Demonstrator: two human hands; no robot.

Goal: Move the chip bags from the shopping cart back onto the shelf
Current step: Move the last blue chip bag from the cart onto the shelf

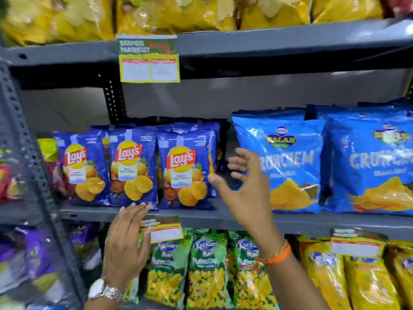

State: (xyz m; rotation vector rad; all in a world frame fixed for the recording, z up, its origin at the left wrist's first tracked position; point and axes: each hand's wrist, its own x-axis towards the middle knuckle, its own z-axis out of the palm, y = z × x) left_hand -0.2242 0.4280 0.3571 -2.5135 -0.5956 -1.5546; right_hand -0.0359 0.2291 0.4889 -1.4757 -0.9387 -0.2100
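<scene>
Three dark blue Lay's chip bags stand upright in a row on the grey middle shelf (pixel 223 217): left bag (pixel 83 168), middle bag (pixel 131 168), right bag (pixel 184 173). More blue bags stand behind them. My left hand (pixel 126 240) is flat with fingers apart, fingertips at the shelf edge under the middle bag, holding nothing. My right hand (pixel 242 184) is open and empty, fingers spread in the gap between the right Lay's bag and a light blue Crunchem bag (pixel 288 166). The shopping cart is out of view.
A second Crunchem bag (pixel 375 162) stands at the right. Yellow bags (pixel 169 14) fill the top shelf. Green Kurkure bags (pixel 207 269) and yellow bags (pixel 366 278) fill the shelf below. A price tag (pixel 149 63) hangs from the upper shelf edge. A grey perforated upright (pixel 24 142) stands at the left.
</scene>
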